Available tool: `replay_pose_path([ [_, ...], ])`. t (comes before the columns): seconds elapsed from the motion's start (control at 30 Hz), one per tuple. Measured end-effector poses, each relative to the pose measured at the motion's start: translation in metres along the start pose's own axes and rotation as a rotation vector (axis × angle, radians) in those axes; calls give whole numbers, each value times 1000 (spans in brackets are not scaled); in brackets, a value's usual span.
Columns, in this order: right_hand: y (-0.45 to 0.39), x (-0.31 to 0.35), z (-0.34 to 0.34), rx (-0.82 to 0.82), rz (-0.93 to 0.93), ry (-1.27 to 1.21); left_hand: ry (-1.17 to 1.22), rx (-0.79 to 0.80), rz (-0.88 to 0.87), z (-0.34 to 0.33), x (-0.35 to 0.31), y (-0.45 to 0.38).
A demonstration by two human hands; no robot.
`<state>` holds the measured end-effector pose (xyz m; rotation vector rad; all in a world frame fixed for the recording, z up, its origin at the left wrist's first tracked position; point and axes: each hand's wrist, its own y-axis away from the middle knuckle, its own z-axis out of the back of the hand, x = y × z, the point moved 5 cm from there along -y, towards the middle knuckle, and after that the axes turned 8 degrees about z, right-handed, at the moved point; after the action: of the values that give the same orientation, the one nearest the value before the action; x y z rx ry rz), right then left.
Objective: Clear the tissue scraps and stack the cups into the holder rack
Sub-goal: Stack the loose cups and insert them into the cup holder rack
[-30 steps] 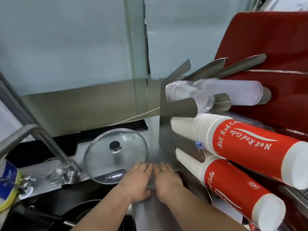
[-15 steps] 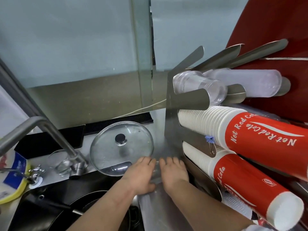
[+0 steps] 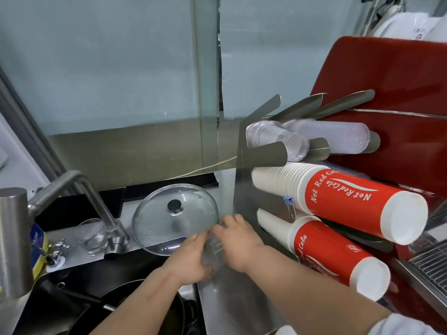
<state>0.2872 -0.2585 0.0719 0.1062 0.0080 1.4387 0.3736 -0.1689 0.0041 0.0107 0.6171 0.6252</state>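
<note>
Your left hand (image 3: 191, 258) and right hand (image 3: 238, 243) are both clasped around a clear cup (image 3: 212, 252) low at centre, over the steel counter (image 3: 225, 301), just right of the glass lid (image 3: 175, 218). At three o'clock from the cup stands the rack (image 3: 261, 158), holding clear cups (image 3: 278, 139) up top and two red-and-white stacks (image 3: 338, 197) below

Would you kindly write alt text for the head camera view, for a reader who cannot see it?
Two bare hands, left hand and right hand, hold clear plastic cups between them over a steel counter. To the right, a metal holder rack carries sleeves of red paper cups; a glass pot lid lies to the left.
</note>
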Motion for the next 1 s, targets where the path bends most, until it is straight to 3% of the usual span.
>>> replay_pose_path([
  [0.27, 12, 16, 4, -31, 161, 39, 359, 10, 54, -22, 1, 16],
  [0.67, 22, 11, -28, -25, 160, -222, 276, 33, 149, -63, 22, 14],
  [1.0, 12, -6, -35, -11, -12, -332, 339, 15, 165, -63, 23, 7],
])
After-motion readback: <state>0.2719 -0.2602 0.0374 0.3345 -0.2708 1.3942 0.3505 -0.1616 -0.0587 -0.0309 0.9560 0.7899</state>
